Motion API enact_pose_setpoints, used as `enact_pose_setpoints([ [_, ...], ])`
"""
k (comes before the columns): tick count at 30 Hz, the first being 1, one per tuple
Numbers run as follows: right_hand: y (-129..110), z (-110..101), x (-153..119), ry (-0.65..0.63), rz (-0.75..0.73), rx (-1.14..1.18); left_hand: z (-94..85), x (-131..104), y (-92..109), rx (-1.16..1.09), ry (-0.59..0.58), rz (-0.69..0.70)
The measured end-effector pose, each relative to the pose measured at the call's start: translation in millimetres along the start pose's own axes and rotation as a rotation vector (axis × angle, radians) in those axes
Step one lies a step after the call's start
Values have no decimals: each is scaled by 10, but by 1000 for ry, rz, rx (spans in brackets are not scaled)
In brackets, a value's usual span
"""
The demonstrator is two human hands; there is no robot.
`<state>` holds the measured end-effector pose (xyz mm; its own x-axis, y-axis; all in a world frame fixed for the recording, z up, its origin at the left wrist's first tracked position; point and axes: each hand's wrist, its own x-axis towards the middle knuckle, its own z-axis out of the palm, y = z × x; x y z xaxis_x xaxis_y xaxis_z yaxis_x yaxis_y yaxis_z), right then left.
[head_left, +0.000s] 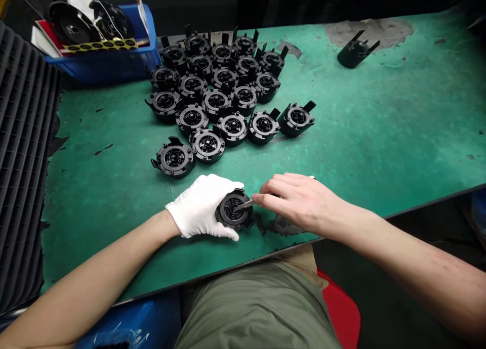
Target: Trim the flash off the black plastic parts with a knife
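My left hand (207, 206), in a white glove, is wrapped around the side of a round black plastic housing (231, 215) near the table's front edge. The housing's ribbed, circular face points up at me. Bare and closed, my right hand (296, 200) grips a slim metal blade-like tool (243, 206) from the right. The tool's tip reaches into the middle of the housing's face. Most of its handle is hidden inside my fingers, so its exact kind cannot be made out.
Several similar black housings (216, 100) stand grouped behind my hands on the worn green tabletop (379, 131). Another housing (354, 53) stands apart at the back right. A blue bin (102, 68) with black parts sits back left, beside a ribbed black stack (23, 151).
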<state>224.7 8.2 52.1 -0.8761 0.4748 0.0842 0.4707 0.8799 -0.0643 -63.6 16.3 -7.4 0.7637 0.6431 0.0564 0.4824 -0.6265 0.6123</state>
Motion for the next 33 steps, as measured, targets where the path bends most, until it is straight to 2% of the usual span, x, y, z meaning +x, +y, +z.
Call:
enact_pose_setpoints([
  [15,34,-69,68,-24,-26,-8,-8,4,12,-2,2,-1],
  [19,42,-66,76,-5,-62,-28,0,0,9,3,11,-7],
  [25,101,-89,73,-54,-131,-48,-15,13,16,0,8,2],
  [33,102,-72,28,-15,-51,-1,-19,10,23,-5,-8,-20],
])
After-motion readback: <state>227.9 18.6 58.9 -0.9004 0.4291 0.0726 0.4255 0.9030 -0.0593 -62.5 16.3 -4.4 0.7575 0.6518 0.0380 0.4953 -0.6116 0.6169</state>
